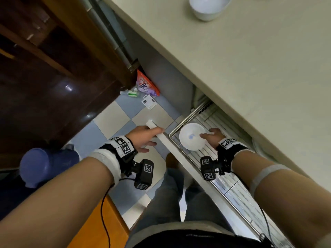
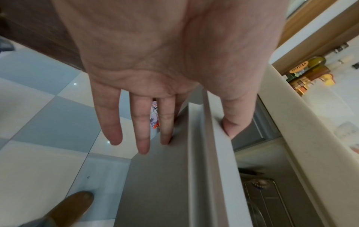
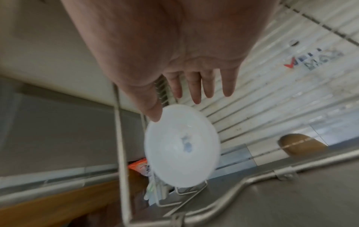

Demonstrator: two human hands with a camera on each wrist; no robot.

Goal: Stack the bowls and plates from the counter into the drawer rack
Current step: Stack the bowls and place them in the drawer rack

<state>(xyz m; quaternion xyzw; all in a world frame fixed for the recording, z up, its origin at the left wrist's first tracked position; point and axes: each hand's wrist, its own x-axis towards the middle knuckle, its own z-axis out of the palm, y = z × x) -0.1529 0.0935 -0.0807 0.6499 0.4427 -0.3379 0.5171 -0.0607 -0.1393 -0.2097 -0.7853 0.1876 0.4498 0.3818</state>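
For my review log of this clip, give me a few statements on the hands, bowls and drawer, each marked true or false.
1. The right hand is at a white bowl over the wire drawer rack. True.
2. The left hand grips a plate. False: its thumb hooks over the drawer front, fingers straight.
3. Another bowl sits on the counter. True.
4. The drawer is closed. False: it is pulled out.
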